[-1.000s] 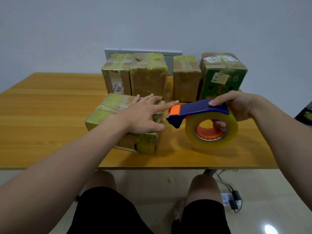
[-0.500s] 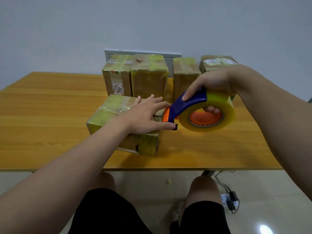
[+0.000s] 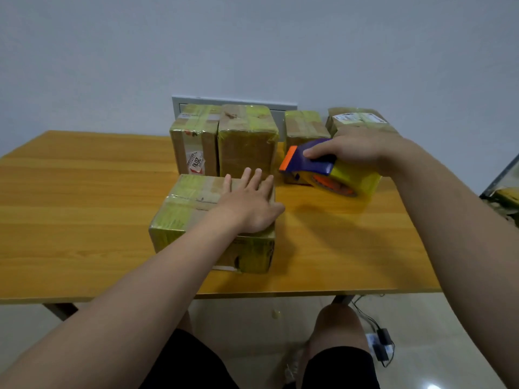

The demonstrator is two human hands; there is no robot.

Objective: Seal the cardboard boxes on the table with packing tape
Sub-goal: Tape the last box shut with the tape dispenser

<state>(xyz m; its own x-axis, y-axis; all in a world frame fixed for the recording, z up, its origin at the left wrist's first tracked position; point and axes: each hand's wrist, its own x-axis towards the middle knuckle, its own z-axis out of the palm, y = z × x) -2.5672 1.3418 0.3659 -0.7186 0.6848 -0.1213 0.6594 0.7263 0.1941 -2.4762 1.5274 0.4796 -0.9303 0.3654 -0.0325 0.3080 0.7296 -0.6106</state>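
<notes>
A cardboard box wrapped in yellowish tape lies flat near the table's front edge. My left hand rests palm down on its top right part, fingers spread. My right hand grips a tape dispenser with a blue handle, an orange tip and a clear-yellow tape roll. The dispenser hangs above the table, to the right of the box and a little behind it, apart from it.
Several taped boxes stand in a row at the back: one with a sticker, a taller one, a narrow one and one with a label. The wooden table stretches left. Cables lie on the floor.
My right hand lifted the dispenser away from the box's right side and carried it back and to the right. My left hand turned, its fingers now pointing toward the back.
</notes>
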